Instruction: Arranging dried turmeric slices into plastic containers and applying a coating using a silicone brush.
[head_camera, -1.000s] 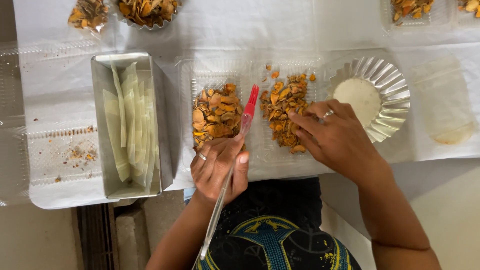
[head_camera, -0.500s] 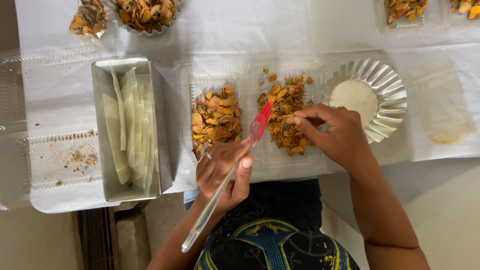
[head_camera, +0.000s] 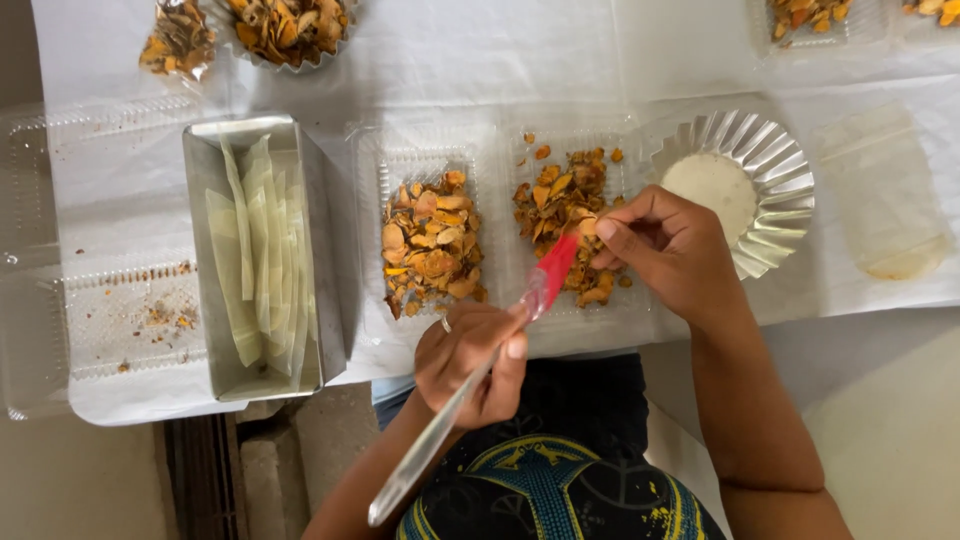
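The left hand (head_camera: 472, 362) is gripping a red-tipped brush (head_camera: 548, 276) while the right hand (head_camera: 672, 252) is pinching one orange flake (head_camera: 583, 226) over the pile (head_camera: 565, 215) just beyond both hands, where dabbing lightly and holding the piece steady looks wisest.

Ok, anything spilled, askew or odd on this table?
A few orange-brown flakes lie loose above the right pile, off the heap. Crumbs are scattered in the clear tray at far left. The left hand holds the red-tipped brush; the right hand pinches a flake.
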